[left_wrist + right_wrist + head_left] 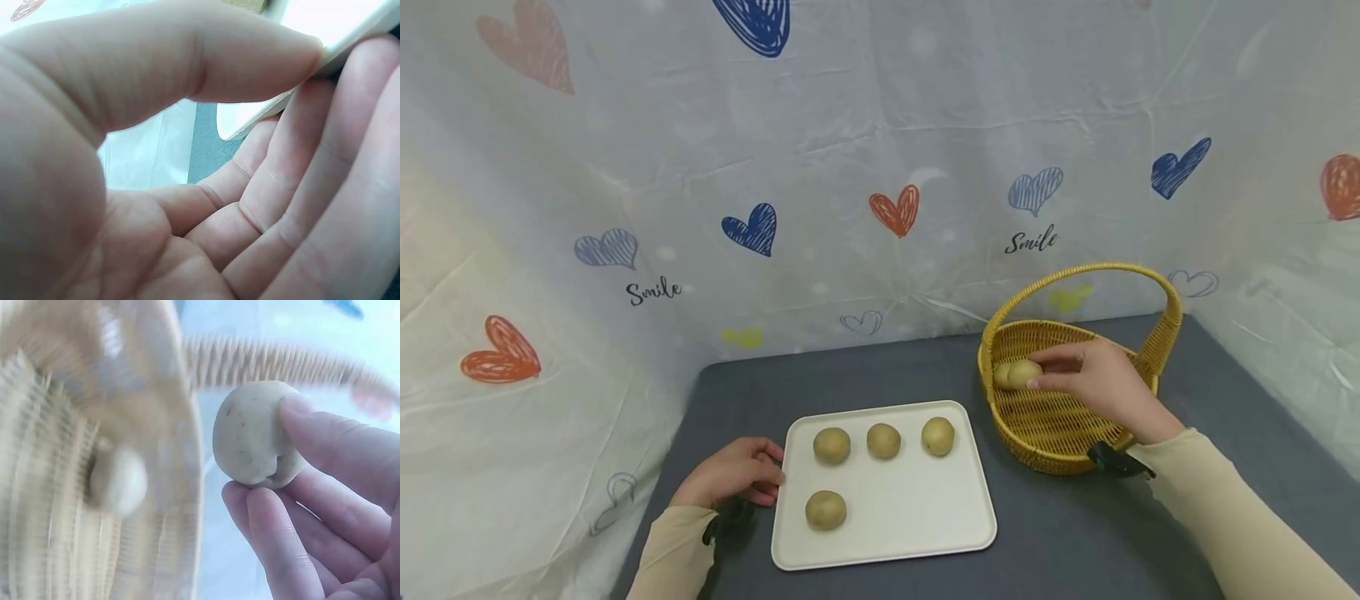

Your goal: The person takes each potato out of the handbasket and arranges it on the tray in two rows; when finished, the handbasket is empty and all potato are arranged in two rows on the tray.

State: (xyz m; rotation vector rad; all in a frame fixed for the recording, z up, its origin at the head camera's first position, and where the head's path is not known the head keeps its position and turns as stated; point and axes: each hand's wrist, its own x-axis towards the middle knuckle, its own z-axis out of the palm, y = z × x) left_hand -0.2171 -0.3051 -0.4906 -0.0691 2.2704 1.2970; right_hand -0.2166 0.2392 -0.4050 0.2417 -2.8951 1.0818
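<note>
A potato (253, 434) is pinched between the thumb and fingertips of my right hand (1101, 379), over the wicker basket (1052, 454). Inside that basket, one more potato (120, 481) lies at the bottom. My left hand (737, 473) holds the left edge of the white tray (910, 521); the left wrist view has the thumb (262, 56) on the rim and the fingers against its side. Three potatoes line the tray's far half: left (831, 446), middle (883, 441) and right (937, 436). Another potato (825, 510) sits near the front left.
The basket's tall arched handle (1097, 267) rises above its opening, and the right forearm reaches over the near rim. A dark grey cloth (1052, 533) covers the table. Behind and at the sides hangs a white curtain (820, 150) with printed hearts.
</note>
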